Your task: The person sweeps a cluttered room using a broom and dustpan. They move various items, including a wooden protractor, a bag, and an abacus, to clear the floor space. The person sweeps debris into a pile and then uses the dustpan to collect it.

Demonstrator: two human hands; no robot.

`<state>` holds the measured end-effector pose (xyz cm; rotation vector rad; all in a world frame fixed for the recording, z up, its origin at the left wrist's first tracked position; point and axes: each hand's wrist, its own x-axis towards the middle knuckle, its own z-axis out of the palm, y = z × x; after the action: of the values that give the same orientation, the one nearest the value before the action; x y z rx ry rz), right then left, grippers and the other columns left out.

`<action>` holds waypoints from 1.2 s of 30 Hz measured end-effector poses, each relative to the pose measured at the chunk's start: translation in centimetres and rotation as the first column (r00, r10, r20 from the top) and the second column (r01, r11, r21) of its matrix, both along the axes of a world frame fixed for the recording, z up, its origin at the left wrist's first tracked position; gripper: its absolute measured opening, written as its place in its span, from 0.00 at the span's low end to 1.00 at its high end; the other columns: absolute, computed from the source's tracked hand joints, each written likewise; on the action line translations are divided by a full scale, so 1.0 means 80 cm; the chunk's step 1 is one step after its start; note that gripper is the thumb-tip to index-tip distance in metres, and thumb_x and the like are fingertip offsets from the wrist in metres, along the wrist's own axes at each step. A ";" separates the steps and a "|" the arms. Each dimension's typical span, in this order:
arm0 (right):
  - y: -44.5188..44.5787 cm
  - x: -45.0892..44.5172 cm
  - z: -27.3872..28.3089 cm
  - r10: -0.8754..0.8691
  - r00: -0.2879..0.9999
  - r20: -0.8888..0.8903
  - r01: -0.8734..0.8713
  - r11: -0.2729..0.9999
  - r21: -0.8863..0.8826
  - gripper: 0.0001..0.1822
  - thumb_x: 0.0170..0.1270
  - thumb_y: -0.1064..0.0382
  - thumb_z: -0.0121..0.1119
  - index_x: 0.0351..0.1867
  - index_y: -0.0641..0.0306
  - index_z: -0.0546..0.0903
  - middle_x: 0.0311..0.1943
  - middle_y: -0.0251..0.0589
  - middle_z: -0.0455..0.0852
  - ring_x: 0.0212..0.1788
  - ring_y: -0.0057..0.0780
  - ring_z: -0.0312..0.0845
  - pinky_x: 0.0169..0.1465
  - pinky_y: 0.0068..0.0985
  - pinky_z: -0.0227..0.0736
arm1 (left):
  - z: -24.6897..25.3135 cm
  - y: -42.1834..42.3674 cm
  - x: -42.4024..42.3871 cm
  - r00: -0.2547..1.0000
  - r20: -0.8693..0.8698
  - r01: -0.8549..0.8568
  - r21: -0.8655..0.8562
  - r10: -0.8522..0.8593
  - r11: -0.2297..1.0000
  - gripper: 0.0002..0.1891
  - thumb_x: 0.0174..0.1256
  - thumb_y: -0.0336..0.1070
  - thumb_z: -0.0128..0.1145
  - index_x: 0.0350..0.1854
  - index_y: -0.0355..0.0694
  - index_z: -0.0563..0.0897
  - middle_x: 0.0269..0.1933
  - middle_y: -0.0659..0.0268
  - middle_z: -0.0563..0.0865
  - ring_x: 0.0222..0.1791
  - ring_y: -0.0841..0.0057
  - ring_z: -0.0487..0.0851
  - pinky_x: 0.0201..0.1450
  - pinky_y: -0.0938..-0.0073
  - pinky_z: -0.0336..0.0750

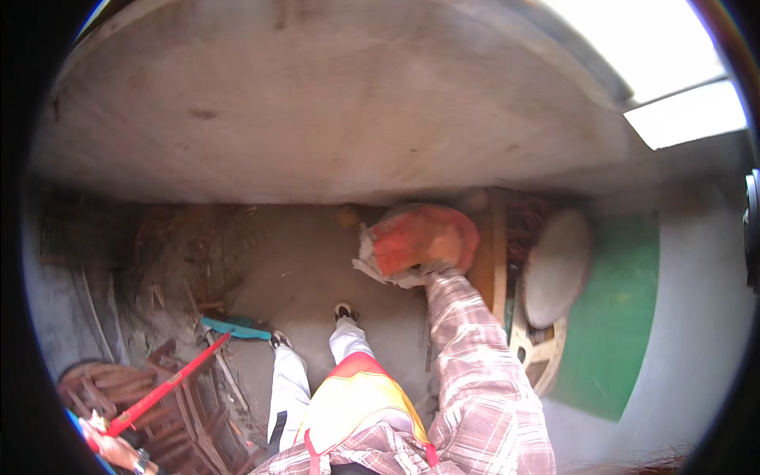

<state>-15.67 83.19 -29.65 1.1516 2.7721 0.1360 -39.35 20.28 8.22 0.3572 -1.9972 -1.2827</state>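
Observation:
At the lower left, my left hand (117, 449) is closed round the red handle of a broom (172, 382). The broom's teal head (234, 328) is down by my left shoe. My right arm, in a plaid sleeve, reaches forward to a red and orange sack (424, 240) with a torn, whitish edge. The sleeve's end meets the sack, and blur hides the right hand's fingers and their hold. A yellow and red apron (362, 404) hangs over my front.
A concrete wall (332, 119) rises ahead. Worn wooden chair-like frames (172, 409) lie at lower left, near sticks and debris on the floor. To the right are a wooden board (499, 255), a round flat tray-like object (558, 270), a pale spool-like ring (543, 356) and a green panel (620, 314).

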 end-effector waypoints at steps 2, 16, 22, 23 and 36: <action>-0.089 -0.003 0.032 -0.173 0.975 -0.141 0.153 0.978 -0.141 0.24 0.51 0.58 0.60 0.52 0.59 0.76 0.50 0.50 0.78 0.52 0.41 0.74 0.55 0.37 0.69 | -0.004 -0.009 -0.008 0.999 0.043 0.027 -0.033 -0.026 0.999 0.12 0.72 0.36 0.47 0.28 0.39 0.73 0.23 0.74 0.66 0.22 0.87 0.63 0.41 0.82 0.69; -0.312 0.115 -0.086 -0.845 0.520 0.124 0.600 0.258 -0.757 0.27 0.46 0.50 0.69 0.44 0.68 0.82 0.43 0.51 0.84 0.50 0.44 0.79 0.56 0.31 0.70 | 0.010 0.006 -0.071 0.935 0.037 0.349 0.097 -0.354 0.932 0.14 0.70 0.39 0.51 0.23 0.41 0.72 0.21 0.76 0.65 0.20 0.88 0.61 0.30 0.87 0.64; -0.251 0.056 -0.184 -0.939 0.178 0.296 0.391 -0.208 -0.896 0.25 0.53 0.44 0.66 0.42 0.64 0.81 0.18 0.47 0.81 0.30 0.43 0.79 0.39 0.38 0.73 | -0.014 0.059 -0.063 0.915 -0.086 0.398 0.049 -0.393 0.916 0.15 0.72 0.36 0.47 0.22 0.44 0.67 0.19 0.76 0.61 0.19 0.88 0.57 0.37 0.86 0.66; -0.243 0.041 -0.193 -0.937 0.012 0.349 0.266 -0.334 -0.904 0.27 0.53 0.42 0.65 0.47 0.60 0.78 0.21 0.46 0.79 0.31 0.39 0.78 0.39 0.36 0.73 | -0.019 0.049 -0.063 0.897 -0.064 0.439 0.011 -0.437 0.899 0.15 0.72 0.36 0.46 0.23 0.44 0.67 0.19 0.76 0.61 0.19 0.88 0.57 0.36 0.85 0.66; -0.152 0.005 -0.350 -0.844 -0.174 0.507 -0.485 -0.374 -0.791 0.35 0.54 0.38 0.59 0.58 0.56 0.70 0.56 0.42 0.71 0.52 0.35 0.70 0.53 0.39 0.70 | -0.030 0.003 -0.048 0.929 0.004 0.371 -0.032 -0.371 0.928 0.12 0.73 0.36 0.43 0.27 0.44 0.69 0.19 0.76 0.66 0.17 0.88 0.62 0.23 0.86 0.62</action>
<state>-15.25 71.00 -57.63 2.0174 0.0208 -2.9603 -43.16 20.52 5.80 -0.0446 -2.1492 -1.4731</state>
